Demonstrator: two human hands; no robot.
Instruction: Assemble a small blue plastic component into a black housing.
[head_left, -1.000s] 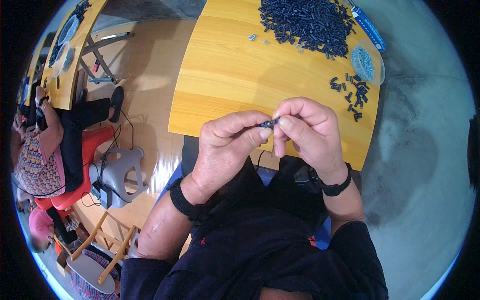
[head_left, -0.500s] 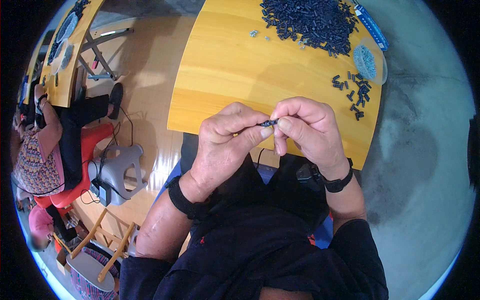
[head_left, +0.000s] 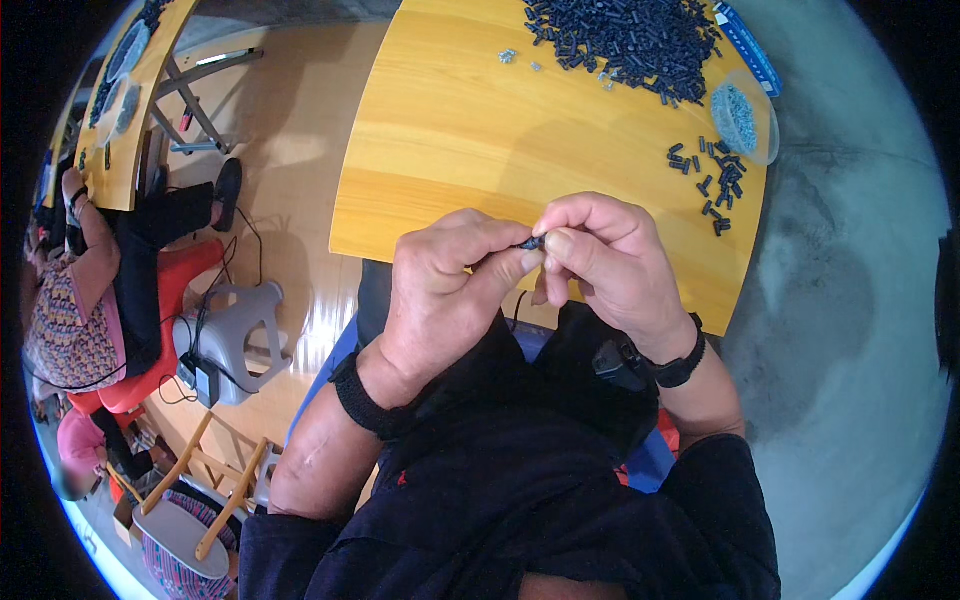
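Note:
A small dark cylindrical plastic part (head_left: pixel 531 243) is pinched between my two hands, above the table's near edge. My left hand (head_left: pixel 450 280) is closed on it with thumb and forefinger. From the other side, my right hand (head_left: pixel 605 262) has its thumb and forefinger closed at the part's right end; whether a second small piece sits in those fingertips is hidden. Across the table lies a big heap of similar black parts (head_left: pixel 625 45). A smaller scatter of black parts (head_left: pixel 722 180) lies at the right, below a clear tub (head_left: pixel 762 140) of small silvery pieces (head_left: pixel 735 118).
The yellow wooden table (head_left: pixel 430 130) carries a few loose silvery bits (head_left: pixel 507 56) near the heap. A blue box (head_left: pixel 747 50) stands at its far right edge. On the left are a grey stool (head_left: pixel 235 330), another person (head_left: pixel 80 310) at a second table, and a wooden-legged chair (head_left: pixel 190 530).
Less of the dark part shows between my fingertips, as my right fingers have shifted slightly left, closer to my left hand. The view has moved a little.

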